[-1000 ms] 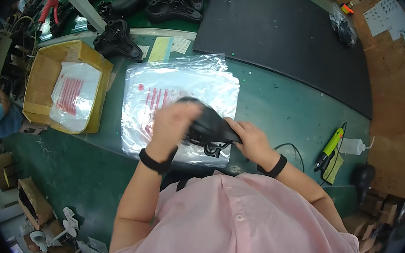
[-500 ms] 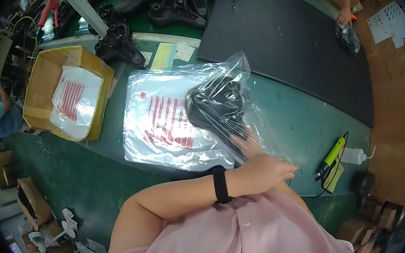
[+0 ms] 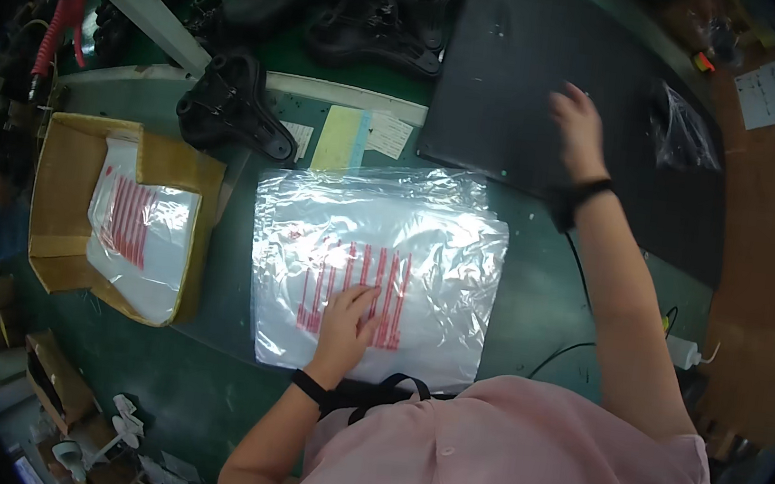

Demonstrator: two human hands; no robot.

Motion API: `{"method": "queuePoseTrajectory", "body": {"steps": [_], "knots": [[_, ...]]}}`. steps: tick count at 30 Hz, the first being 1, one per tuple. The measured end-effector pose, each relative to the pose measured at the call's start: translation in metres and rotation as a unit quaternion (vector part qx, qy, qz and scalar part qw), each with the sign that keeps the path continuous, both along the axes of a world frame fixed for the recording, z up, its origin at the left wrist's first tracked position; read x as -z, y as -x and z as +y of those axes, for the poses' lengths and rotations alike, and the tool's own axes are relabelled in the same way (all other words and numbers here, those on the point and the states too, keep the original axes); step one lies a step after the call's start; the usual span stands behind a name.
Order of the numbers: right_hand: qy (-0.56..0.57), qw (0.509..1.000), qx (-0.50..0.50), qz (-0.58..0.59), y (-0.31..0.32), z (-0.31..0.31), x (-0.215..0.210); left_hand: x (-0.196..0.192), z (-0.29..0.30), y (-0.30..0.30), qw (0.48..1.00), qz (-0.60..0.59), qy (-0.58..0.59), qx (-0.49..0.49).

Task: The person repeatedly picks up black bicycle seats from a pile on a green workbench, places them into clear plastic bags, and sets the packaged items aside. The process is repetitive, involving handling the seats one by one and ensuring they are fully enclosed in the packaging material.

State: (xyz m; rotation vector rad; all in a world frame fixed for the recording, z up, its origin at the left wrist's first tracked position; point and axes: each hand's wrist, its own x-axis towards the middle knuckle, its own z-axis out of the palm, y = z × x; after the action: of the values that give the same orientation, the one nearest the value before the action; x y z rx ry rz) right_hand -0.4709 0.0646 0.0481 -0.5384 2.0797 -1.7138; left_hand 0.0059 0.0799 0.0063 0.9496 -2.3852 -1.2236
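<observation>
My left hand point(image 3: 347, 319) lies flat, fingers spread, on a stack of clear plastic bags point(image 3: 376, 260) with red print, spread on the green table in front of me. My right hand point(image 3: 577, 130) reaches far out over a black mat point(image 3: 538, 97) at the back right, fingers apart, holding nothing. A bagged black part point(image 3: 679, 132) lies on the mat, to the right of that hand and apart from it. Both wrists wear black bands.
A cardboard box point(image 3: 62, 205) holding more printed bags stands at the left. Several black moulded parts point(image 3: 230, 109) lie at the back left and back middle. Paper slips point(image 3: 352, 138) sit behind the bag stack. A cable and white bottle point(image 3: 681, 352) lie at the right.
The bagged black part I held over the stack is gone from my hands; my right arm has swung out over the black mat, and my left hand has come down onto the bags.
</observation>
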Motion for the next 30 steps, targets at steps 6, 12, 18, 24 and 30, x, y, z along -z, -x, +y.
{"method": "queuePoseTrajectory", "body": {"steps": [6, 12, 18, 24, 30], "knots": [[-0.232, 0.774, -0.149, 0.57, -0.095, -0.199, 0.074, 0.0, -0.007, 0.009, 0.999, -0.023, -0.03, -0.015], [-0.307, 0.793, -0.19, 0.491, -0.094, -0.216, 0.052, 0.011, -0.007, 0.006, 0.999, 0.017, -0.023, -0.033], [-0.042, 0.894, -0.349, -0.279, -0.135, -0.113, -0.02, 0.012, -0.007, 0.002, 0.998, 0.021, -0.044, -0.043], [0.292, 0.584, -0.325, -0.684, -0.186, 0.094, -0.045, 0.01, -0.034, 0.016, 0.995, -0.009, 0.093, -0.034], [0.409, 0.539, -0.305, -0.67, -0.227, 0.214, -0.054, -0.046, 0.062, 0.103, 0.989, -0.022, 0.114, 0.092]]}}
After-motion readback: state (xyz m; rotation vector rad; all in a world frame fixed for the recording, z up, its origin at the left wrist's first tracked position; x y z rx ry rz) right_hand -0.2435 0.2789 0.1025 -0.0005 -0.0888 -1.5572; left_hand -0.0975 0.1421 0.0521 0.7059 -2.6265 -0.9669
